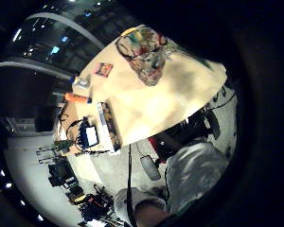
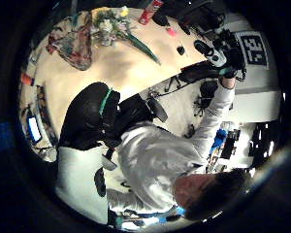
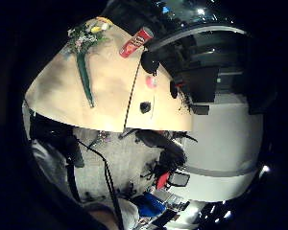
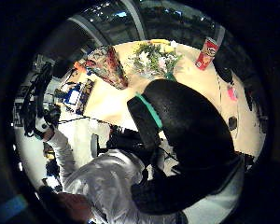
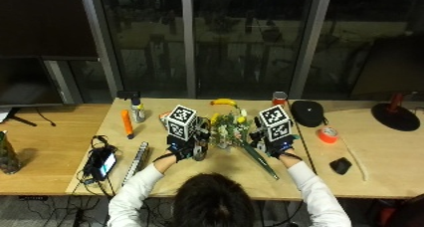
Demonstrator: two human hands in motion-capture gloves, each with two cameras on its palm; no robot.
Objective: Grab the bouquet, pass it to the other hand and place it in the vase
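Note:
The bouquet (image 5: 228, 129), white and yellow flowers on long green stems (image 5: 262, 163), lies on the wooden table (image 5: 218, 182) between my two hands. It also shows in the palm views as the bouquet (image 3: 84, 40) and bouquet (image 4: 155, 58). A vase with a multicoloured pattern (image 4: 107, 65) stands just beside the flower heads, and the vase (image 1: 149, 64) also shows from the left palm. In the outside view my left hand hides most of it. My left hand (image 5: 177, 150) hovers left of the flowers and my right hand (image 5: 275, 147) right of them. Both hold nothing.
A red can (image 5: 279, 97) and a banana (image 5: 224, 101) lie behind the bouquet. An orange bottle (image 5: 126, 122), a spray bottle (image 5: 137, 110) and a phone on cables (image 5: 103, 162) are at the left. A black pouch (image 5: 308, 112), orange tape (image 5: 326, 135) and a black mouse (image 5: 340, 165) are at the right.

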